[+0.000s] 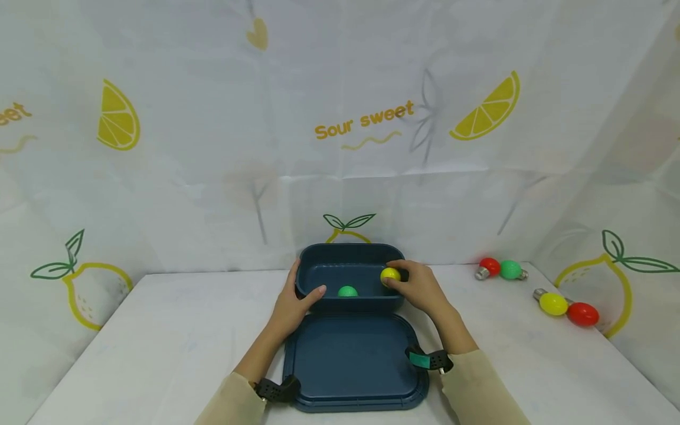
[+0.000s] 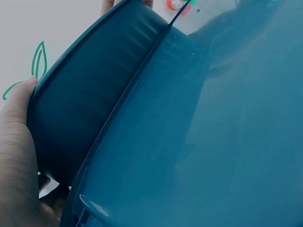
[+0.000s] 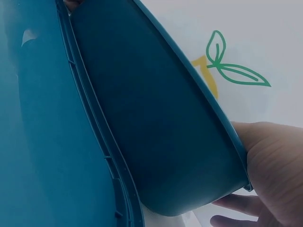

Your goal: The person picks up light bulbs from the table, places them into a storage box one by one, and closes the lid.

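Observation:
A dark blue box [image 1: 350, 304] stands open behind its flat, matching lid [image 1: 356, 357]. My left hand [image 1: 291, 301] grips the box's left end, its thumb over the rim and its fingers along the outer wall; the left wrist view shows this hand [image 2: 18, 137] up close. At the right end, my right hand [image 1: 422, 286] pinches a yellow light bulb [image 1: 390, 274] inside the box, with thumb and forefinger around it. Its other fingers [image 3: 234, 203] reach below the rim outside the end wall. A green bulb [image 1: 347, 291] lies inside, its lower part hidden by the front wall.
On the table's [image 1: 212, 336] far right lie a red bulb [image 1: 490, 266] beside a green one [image 1: 511, 270]. Nearer the right edge sit a yellow bulb [image 1: 553, 304] and another red one [image 1: 582, 314]. A lemon-printed white cloth [image 1: 212, 147] rises behind the table.

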`<state>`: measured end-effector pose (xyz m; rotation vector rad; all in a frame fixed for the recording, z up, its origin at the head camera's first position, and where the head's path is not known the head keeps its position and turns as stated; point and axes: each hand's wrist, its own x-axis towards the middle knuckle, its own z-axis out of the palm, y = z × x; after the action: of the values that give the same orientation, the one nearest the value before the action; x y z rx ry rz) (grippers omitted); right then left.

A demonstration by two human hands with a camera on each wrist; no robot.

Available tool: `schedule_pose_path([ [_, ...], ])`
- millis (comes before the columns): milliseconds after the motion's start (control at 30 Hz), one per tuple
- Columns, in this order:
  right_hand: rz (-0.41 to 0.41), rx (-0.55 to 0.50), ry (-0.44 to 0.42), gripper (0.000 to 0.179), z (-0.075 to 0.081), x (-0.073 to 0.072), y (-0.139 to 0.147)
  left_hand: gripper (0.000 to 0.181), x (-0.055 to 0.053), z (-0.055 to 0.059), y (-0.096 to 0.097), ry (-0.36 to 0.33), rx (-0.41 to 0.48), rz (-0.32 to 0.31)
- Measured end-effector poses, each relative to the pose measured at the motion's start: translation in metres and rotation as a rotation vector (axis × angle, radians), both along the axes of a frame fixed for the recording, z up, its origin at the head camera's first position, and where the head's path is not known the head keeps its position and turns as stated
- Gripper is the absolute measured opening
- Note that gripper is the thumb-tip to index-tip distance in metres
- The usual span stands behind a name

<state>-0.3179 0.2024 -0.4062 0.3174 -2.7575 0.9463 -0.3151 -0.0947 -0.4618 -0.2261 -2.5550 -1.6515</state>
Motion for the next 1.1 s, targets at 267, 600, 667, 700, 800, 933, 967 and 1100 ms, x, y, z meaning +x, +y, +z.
schedule_pose_path([
  [267,0.007,0.007,0.023,0.04,0.0,-0.001,0.0,0.097,0.0,0.001,-0.001,0.007,0.001,0.003],
  [600,-0.021,-0.028,0.07,0.037,0.002,-0.001,0.002,0.097,0.002,0.002,-0.003,0.005,0.004,0.008],
  [667,-0.034,-0.058,0.091,0.037,0.001,-0.002,0.006,0.096,0.001,0.002,-0.003,0.005,0.005,0.008],
  [700,-0.042,-0.074,0.103,0.037,0.0,-0.003,0.008,0.096,0.001,0.002,-0.003,0.005,0.005,0.008],
  [800,-0.083,-0.112,0.141,0.039,-0.004,-0.006,0.017,0.096,0.001,0.001,-0.003,0.006,0.006,0.006],
  [933,-0.173,-0.142,0.213,0.04,-0.015,-0.009,0.032,0.096,0.002,0.001,-0.001,0.005,0.004,0.0],
  [967,-0.198,-0.147,0.234,0.039,-0.019,-0.009,0.036,0.096,0.002,0.001,-0.001,0.006,0.003,-0.002],
  [1100,-0.296,-0.171,0.304,0.039,-0.031,-0.01,0.049,0.096,0.003,0.001,0.0,0.004,0.008,0.0],
])
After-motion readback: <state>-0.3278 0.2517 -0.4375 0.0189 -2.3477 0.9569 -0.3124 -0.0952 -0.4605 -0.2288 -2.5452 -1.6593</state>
